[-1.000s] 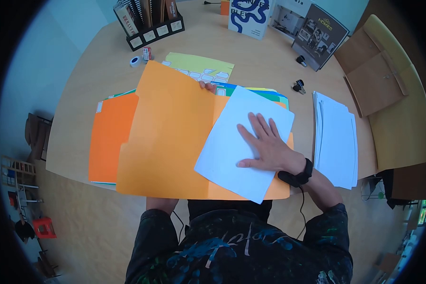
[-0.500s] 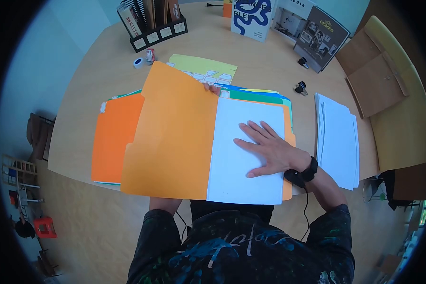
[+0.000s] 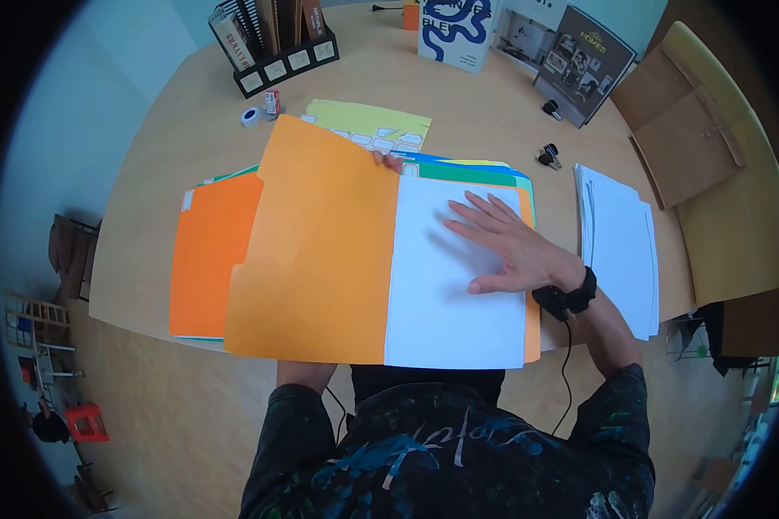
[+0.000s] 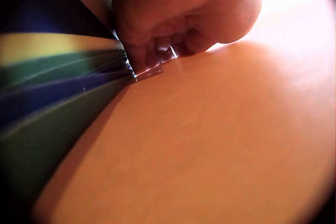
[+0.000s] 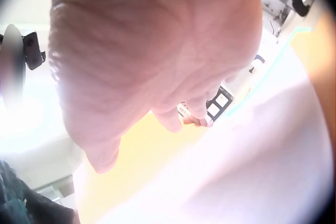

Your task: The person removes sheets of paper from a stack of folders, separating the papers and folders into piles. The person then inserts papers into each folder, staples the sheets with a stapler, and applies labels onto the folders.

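Note:
An orange folder lies spread at the table's front edge, its left cover raised. My left hand grips that cover's top edge, mostly hidden behind it; in the left wrist view the curled fingers of the hand meet the folder edge by a clear tab. White paper lies straight on the folder's right side. Over it, my right hand is spread palm down, its shadow falling on the sheet. The right wrist view shows the hand slightly above the paper.
Orange and green folders lie underneath and behind. A paper stack is at right. Farther back are a light green label sheet, a tape roll, black clips, a book holder and standing books.
The tilted white sheet has turned straight and settled onto the folder's right side. My right hand has moved right and risen off the paper. The left hand keeps its grip on the cover.

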Tool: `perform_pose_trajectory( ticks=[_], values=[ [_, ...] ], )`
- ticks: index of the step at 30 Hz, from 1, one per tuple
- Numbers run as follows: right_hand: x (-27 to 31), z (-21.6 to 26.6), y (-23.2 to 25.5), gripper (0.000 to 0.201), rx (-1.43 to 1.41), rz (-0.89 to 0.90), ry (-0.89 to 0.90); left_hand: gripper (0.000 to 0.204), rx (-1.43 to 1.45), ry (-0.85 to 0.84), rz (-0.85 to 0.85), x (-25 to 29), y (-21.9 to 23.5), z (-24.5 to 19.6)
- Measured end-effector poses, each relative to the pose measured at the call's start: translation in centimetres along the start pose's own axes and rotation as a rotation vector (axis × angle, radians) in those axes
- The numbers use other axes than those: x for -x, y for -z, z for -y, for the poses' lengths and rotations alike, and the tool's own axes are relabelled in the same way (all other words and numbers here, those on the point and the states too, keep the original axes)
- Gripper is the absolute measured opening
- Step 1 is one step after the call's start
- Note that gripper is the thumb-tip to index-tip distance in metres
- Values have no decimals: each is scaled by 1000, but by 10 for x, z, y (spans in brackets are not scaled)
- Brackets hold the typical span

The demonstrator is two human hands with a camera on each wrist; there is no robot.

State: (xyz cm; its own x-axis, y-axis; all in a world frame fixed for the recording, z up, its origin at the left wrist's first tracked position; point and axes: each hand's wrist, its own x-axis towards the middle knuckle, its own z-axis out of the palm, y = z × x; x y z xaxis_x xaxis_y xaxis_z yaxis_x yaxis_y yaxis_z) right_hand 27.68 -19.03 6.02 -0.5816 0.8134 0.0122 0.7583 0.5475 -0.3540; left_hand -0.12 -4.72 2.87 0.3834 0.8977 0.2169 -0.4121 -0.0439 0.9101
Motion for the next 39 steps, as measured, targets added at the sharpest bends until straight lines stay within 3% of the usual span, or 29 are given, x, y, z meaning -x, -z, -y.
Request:
perform_pose_trajectory(
  ticks=[4, 20, 23, 25, 27, 29, 31, 34, 38, 39],
  values=[
    [-2, -2, -7, 93, 103, 123, -12, 26, -19, 15, 1, -1, -6, -5],
    [-2, -15, -18, 91, 97, 111, 4, 28, -104, 81, -35, 0, -20, -20],
    [-2, -21, -5, 83, -41, -56, 8, 28, -118, 94, -23, -3, -28, -22],
    [-3, -45, 15, 74, -189, -324, -185, 28, -123, 109, -14, -5, -35, -20],
    [-6, -83, 32, 64, -115, -602, -414, 28, -136, 128, -6, -3, -39, -20],
    [-1, -150, 26, 63, 305, -753, -637, 29, -151, 137, 1, -2, -43, -24],
    [-2, -169, 28, 56, 183, -587, -1011, 29, -171, 140, 1, -2, -43, -30],
    [1, -180, 23, 51, 192, -501, -987, 29, -201, 142, -7, -3, -41, -39],
    [-4, -173, 21, 44, 239, -562, -1002, 30, -221, 164, -32, 1, -39, -41],
    [-9, -165, 30, 46, 112, -553, -935, 30, -227, 170, -35, 1, -39, -42]
  ],
)
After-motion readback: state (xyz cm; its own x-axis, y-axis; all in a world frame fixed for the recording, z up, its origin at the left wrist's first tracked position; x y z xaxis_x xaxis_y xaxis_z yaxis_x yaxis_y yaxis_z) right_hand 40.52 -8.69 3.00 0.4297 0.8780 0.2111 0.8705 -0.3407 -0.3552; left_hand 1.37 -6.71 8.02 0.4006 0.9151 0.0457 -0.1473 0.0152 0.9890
